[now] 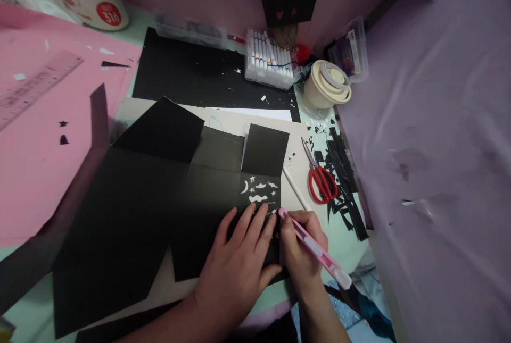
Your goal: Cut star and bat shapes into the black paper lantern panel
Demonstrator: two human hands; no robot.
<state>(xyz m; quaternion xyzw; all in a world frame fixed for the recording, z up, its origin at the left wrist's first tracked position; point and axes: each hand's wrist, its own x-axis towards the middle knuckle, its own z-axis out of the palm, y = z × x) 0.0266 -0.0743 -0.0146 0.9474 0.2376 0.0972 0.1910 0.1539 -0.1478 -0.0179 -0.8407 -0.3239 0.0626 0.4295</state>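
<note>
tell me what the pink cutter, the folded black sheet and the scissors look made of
Pink cutter: likely plastic; smooth, slightly shiny body with a pale inset.
Folded black sheet: probably card, matte, judging by its straight creases and cut-out shapes.
Scissors: blades look like grey metal; the smooth red handles could be plastic or coated.

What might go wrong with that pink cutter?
The left hand lies flat on the black card, its fingertips very near the tip of the pink cutter in the right hand, so a slip could nick a finger. The white-looking shapes sit close together, so the thin card between them might tear. The red-handled scissors lie beside the black scraps, so someone reaching for a scrap might bump them.
</note>
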